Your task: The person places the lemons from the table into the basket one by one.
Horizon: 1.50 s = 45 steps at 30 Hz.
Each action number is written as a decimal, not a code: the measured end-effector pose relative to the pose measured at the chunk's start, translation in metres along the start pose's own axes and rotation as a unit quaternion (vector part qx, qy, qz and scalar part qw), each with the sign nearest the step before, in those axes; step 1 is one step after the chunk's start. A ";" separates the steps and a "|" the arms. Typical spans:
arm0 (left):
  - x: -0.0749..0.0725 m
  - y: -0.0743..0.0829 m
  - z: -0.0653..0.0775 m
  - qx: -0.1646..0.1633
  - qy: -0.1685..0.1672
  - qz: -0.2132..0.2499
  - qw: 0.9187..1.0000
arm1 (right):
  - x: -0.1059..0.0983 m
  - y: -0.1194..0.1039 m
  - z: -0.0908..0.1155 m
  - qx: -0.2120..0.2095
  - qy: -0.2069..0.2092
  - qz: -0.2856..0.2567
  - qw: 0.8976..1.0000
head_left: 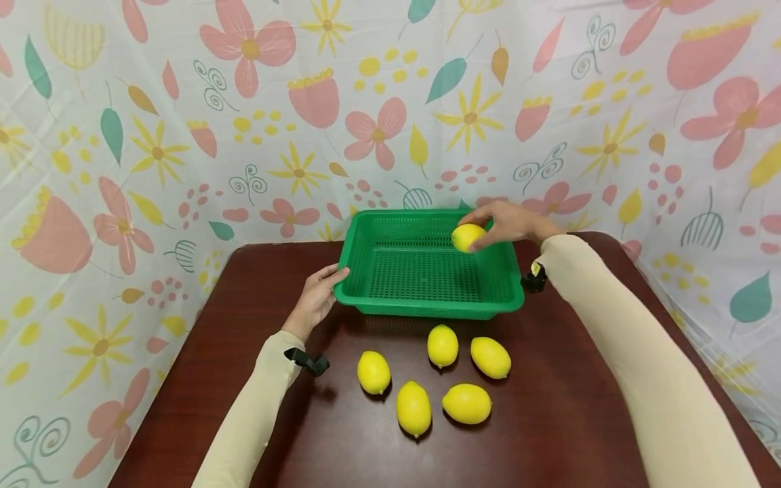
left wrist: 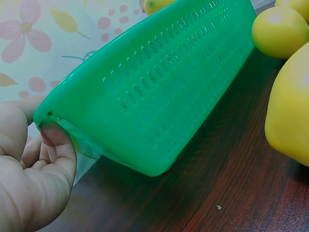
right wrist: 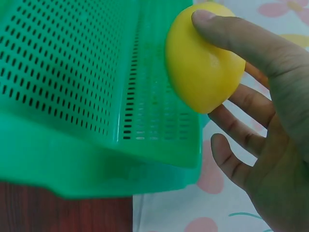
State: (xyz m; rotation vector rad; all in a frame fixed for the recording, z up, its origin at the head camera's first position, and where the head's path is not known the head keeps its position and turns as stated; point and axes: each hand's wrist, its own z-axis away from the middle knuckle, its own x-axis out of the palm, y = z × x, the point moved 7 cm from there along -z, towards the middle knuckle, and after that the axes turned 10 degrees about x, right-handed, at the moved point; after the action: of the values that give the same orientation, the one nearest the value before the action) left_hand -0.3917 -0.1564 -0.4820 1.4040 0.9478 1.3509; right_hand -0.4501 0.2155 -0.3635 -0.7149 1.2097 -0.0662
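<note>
A green perforated plastic basket (head_left: 427, 308) stands on the table near the back wall. My left hand (head_left: 318, 296) grips its left rim; in the left wrist view the thumb of that hand (left wrist: 36, 179) lies over the rim and the fingers curl beneath. Above the basket's right part, my right hand (head_left: 509, 224) holds a yellow lemon (head_left: 468, 238). In the right wrist view the thumb presses one side of this lemon (right wrist: 203, 63) and fingers support the other. Inside the basket, the visible floor bears nothing.
Several lemons lie on the dark wooden table (head_left: 329, 447) in front of the basket, among them a near lemon (head_left: 413, 409), a left lemon (head_left: 373, 373) and a right lemon (head_left: 491, 358). A flower-printed cloth (head_left: 378, 68) hangs behind and at both sides.
</note>
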 end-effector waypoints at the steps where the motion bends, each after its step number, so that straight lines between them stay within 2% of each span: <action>1: 0.000 0.000 0.000 0.000 0.001 0.001 1.000 | 0.001 0.003 -0.003 0.005 0.002 -0.001 1.000; 5: 0.001 0.000 -0.002 0.003 -0.003 0.000 1.000 | 0.007 0.014 -0.017 0.026 0.008 -0.001 1.000; 9: 0.000 0.000 -0.003 0.008 0.000 0.005 1.000 | 0.015 0.018 -0.031 0.030 0.004 0.006 1.000; 14: -0.002 -0.003 -0.002 0.005 0.002 0.008 1.000 | 0.032 0.024 -0.043 0.073 -0.006 0.033 0.997; 18: -0.003 -0.003 -0.001 0.004 -0.005 0.008 1.000 | 0.040 0.027 -0.049 0.108 0.006 0.075 0.991; 24: -0.004 0.000 -0.001 0.010 -0.001 0.016 1.000 | 0.049 0.027 -0.059 0.121 0.009 0.127 0.985; 33: -0.002 -0.006 0.000 0.005 0.010 0.015 1.000 | 0.060 0.035 -0.064 0.158 -0.001 0.151 0.976; 40: -0.003 -0.008 0.000 0.001 0.009 0.010 1.000 | 0.063 0.039 -0.063 0.167 -0.003 0.165 0.972; 45: -0.002 -0.003 -0.001 0.006 0.001 0.015 1.000 | 0.051 0.030 -0.060 0.138 0.008 0.159 0.977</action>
State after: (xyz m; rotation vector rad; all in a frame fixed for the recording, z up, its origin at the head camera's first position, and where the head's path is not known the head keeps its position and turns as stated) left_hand -0.3928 -0.1576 -0.4856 1.4311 0.9403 1.3705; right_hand -0.4923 0.1894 -0.4318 -0.2731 1.2869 0.0258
